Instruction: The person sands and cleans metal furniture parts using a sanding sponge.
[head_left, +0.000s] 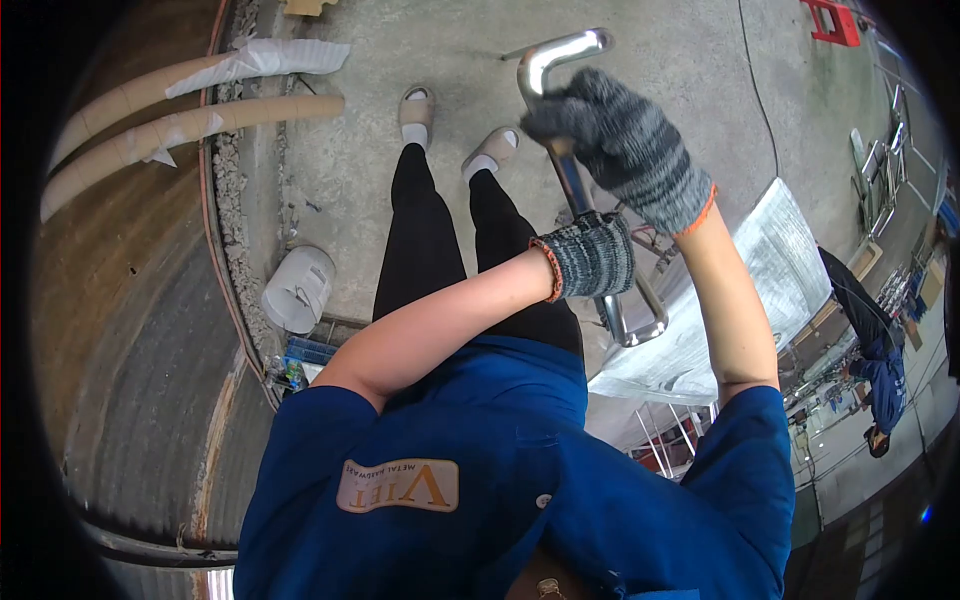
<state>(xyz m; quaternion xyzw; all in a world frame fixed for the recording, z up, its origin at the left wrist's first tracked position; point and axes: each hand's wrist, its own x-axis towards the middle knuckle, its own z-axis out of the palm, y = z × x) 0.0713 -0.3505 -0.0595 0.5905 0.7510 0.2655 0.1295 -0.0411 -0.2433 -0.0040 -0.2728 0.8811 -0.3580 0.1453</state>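
Note:
A shiny metal tube handle, bent at both ends, is held at a slant to the right of my legs. My right hand, in a grey knitted glove with an orange cuff, is closed around its upper part, just below the upper bend. Lower down, my left hand wears a matching glove and is wrapped around the tube. The fingers of the left hand are mostly hidden. Both bent ends of the handle stick out beyond my hands.
Silvery wrapped sheeting lies close on the right. A white bucket and two long cardboard tubes are on the left. A red object lies at top right. Another person is at far right, near metal parts.

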